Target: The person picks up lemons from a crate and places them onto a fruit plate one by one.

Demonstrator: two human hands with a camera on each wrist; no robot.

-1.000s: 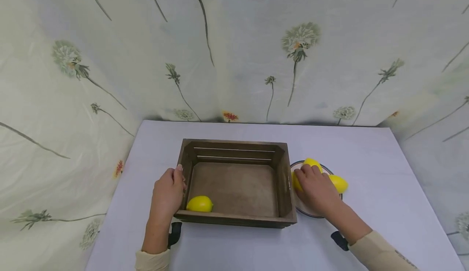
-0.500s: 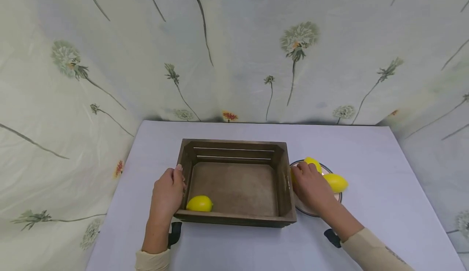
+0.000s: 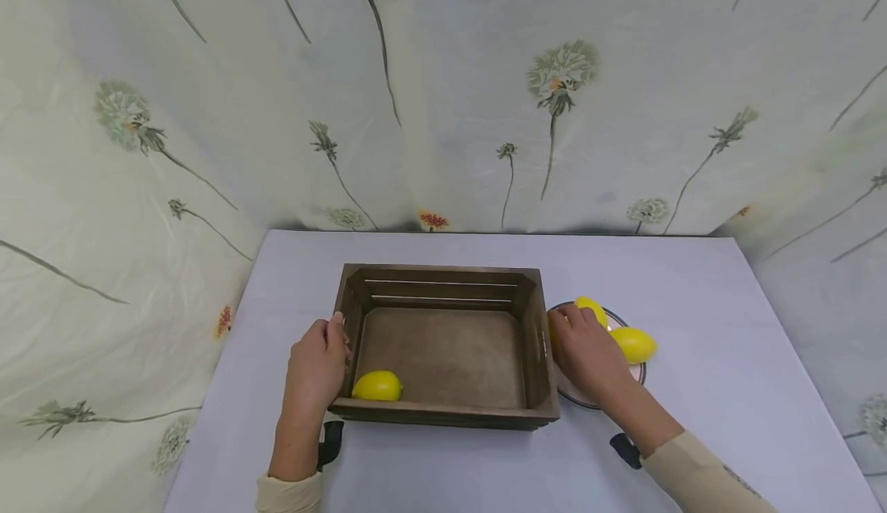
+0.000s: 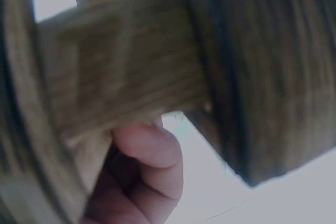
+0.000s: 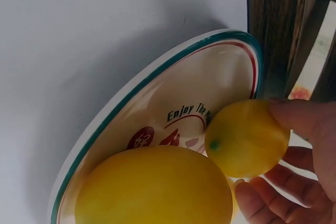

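Observation:
A brown wooden crate (image 3: 443,355) stands on the white table with one yellow lemon (image 3: 377,386) in its near left corner. My left hand (image 3: 315,363) grips the crate's left end; the left wrist view shows curled fingers (image 4: 149,142) under the end slat (image 4: 126,66). Just right of the crate lies a plate (image 5: 139,106) with a teal and red rim. Over it, my right hand (image 3: 589,351) holds a lemon (image 5: 247,137) between thumb and fingers, close by the crate's right wall. Two more lemons, one at the back (image 3: 590,309) and one at the right (image 3: 632,345), lie on the plate.
The table's far edge (image 3: 485,233) meets a hanging cloth (image 3: 443,112) printed with dandelions. More of this cloth hangs on the left and right sides. A dark strap piece (image 3: 331,442) shows at the left wrist, another (image 3: 626,450) at the right.
My right hand has shifted slightly left over the plate toward the crate, gripping a lemon, and uncovered more of the right-hand lemon. The left hand and crate stay in place.

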